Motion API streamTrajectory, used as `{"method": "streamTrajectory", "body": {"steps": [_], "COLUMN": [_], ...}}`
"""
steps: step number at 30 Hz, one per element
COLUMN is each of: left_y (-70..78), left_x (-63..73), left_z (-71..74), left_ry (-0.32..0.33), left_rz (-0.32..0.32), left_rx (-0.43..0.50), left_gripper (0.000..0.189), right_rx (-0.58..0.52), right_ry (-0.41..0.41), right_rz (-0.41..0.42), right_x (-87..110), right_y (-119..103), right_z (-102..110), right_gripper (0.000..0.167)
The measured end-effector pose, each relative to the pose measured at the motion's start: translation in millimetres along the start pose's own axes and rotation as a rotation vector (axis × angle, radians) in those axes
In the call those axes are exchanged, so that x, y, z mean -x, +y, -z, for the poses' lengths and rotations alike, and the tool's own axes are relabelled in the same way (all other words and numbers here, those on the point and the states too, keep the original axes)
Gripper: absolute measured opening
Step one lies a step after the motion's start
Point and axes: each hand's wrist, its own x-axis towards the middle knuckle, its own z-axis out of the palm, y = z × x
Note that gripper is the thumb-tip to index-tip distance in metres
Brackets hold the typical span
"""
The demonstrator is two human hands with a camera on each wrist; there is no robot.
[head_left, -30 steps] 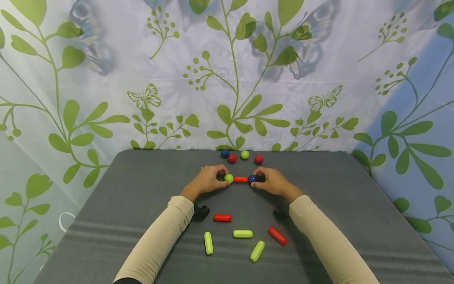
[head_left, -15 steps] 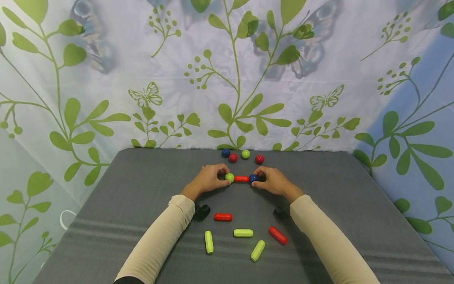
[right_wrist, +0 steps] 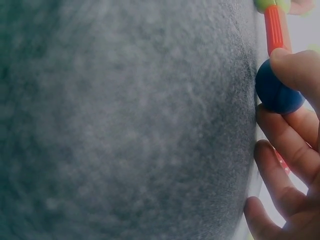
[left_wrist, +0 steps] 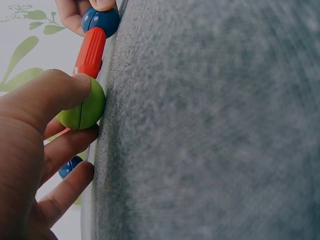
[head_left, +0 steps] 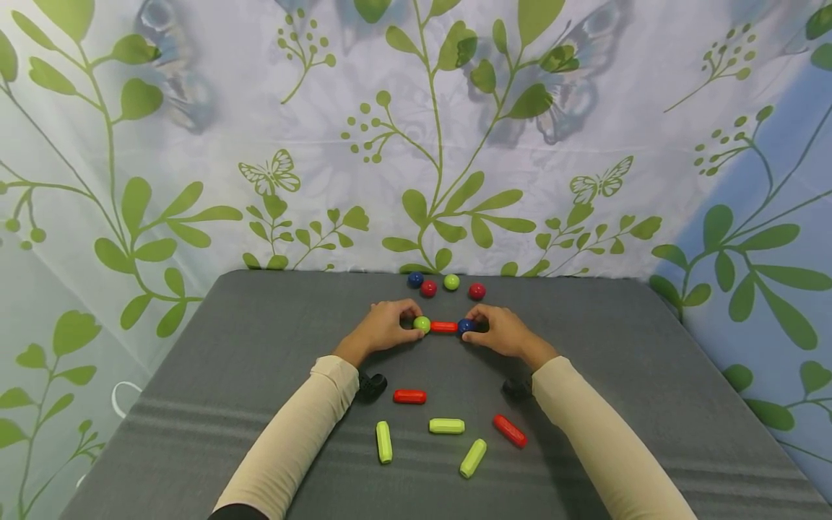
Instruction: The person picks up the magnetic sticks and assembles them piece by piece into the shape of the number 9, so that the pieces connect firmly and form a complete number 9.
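My left hand point(head_left: 388, 324) pinches a green ball point(head_left: 422, 324) between thumb and fingers. In my right hand point(head_left: 502, 331) a blue ball point(head_left: 465, 326) is pinched the same way. Between the two balls lies a red ribbed stick point(head_left: 444, 327), its ends right at both of them, so the three form one straight row low over the grey table point(head_left: 292, 310). The left wrist view shows my thumb over the green ball point(left_wrist: 86, 111), with the red stick point(left_wrist: 91, 52) running from it to the blue ball. In the right wrist view my thumb lies on the blue ball point(right_wrist: 276, 89).
Behind the hands sit a loose blue ball point(head_left: 415, 279), a green ball point(head_left: 451, 282) and two red balls point(head_left: 428, 288). Nearer me lie two red sticks point(head_left: 410, 396) and three green sticks point(head_left: 446, 426). A patterned curtain point(head_left: 364, 180) hangs along the table's back edge.
Both hands keep their hold on the balls at the ends of the red stick. Only a slight shift of the whole head view shows.
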Motion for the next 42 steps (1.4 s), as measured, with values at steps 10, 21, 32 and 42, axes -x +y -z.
{"method": "streamTrajectory", "body": {"steps": [10,21,32,42], "left_y": [0.4,0.4,24.1,26.9], "left_x": [1.3,13.8,63.4,99.8], "left_z": [-0.7,4.9,15.9,9.2], "left_ry": [-0.002,-0.014,-0.063,-0.142], "left_rz": [0.024,0.013,-0.068,-0.106], "left_rx": [-0.016,0.009,0.004,0.059], "left_gripper": [0.026,0.049,0.042,0.041], "right_rx": [0.008,-0.033,-0.051,-0.047], "right_ry": [-0.006,-0.022,-0.003,-0.009], "right_rz": [0.004,0.042,0.123,0.132], "right_x": [-0.3,0.4,-5.1,-11.1], "right_y": [-1.4,0.4,-11.2,-11.4], "right_z": [0.1,-1.4,4.2,-2.8], "right_gripper": [0.034,0.041,0.045,0.037]}}
